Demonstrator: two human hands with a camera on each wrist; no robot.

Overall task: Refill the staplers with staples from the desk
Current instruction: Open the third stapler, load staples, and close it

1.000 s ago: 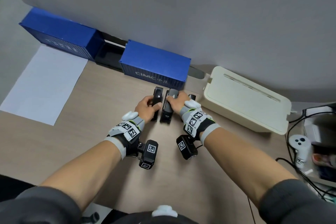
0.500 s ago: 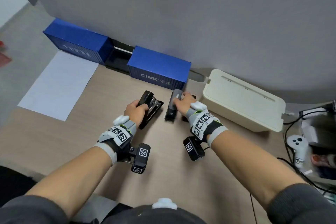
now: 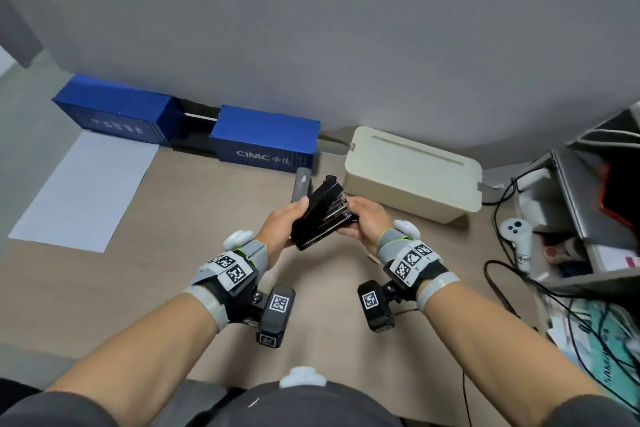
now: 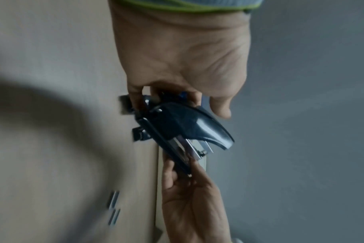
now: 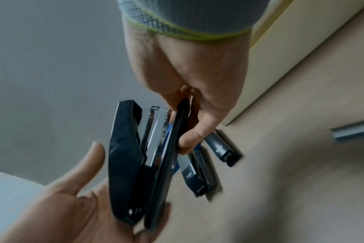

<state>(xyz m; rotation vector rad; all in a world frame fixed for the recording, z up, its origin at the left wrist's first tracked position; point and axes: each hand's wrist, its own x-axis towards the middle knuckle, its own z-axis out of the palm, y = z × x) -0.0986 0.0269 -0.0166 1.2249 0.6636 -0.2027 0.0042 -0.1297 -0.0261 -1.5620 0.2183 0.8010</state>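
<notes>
A black stapler (image 3: 320, 218) is held above the desk by both hands, its top lifted a little so the metal magazine (image 5: 156, 134) shows. My left hand (image 3: 280, 229) cradles and grips its hinge end. My right hand (image 3: 369, 222) pinches the base at the front end (image 5: 183, 118). A grey stapler (image 3: 300, 184) lies on the desk just behind; the right wrist view shows two staplers (image 5: 199, 169) (image 5: 222, 148) lying side by side. Loose staple strips (image 4: 113, 199) (image 5: 353, 129) lie on the desk.
Two blue container-shaped boxes (image 3: 265, 139) (image 3: 117, 111) stand against the grey wall. A cream box (image 3: 412, 170) sits right of the hands. A white sheet (image 3: 86, 191) lies at the left. A white controller (image 3: 517, 232), cables and clutter crowd the right edge.
My left hand lifted the black stapler off the desk and carried it right. My right hand let go of the grey stapler and took the black one's front end.
</notes>
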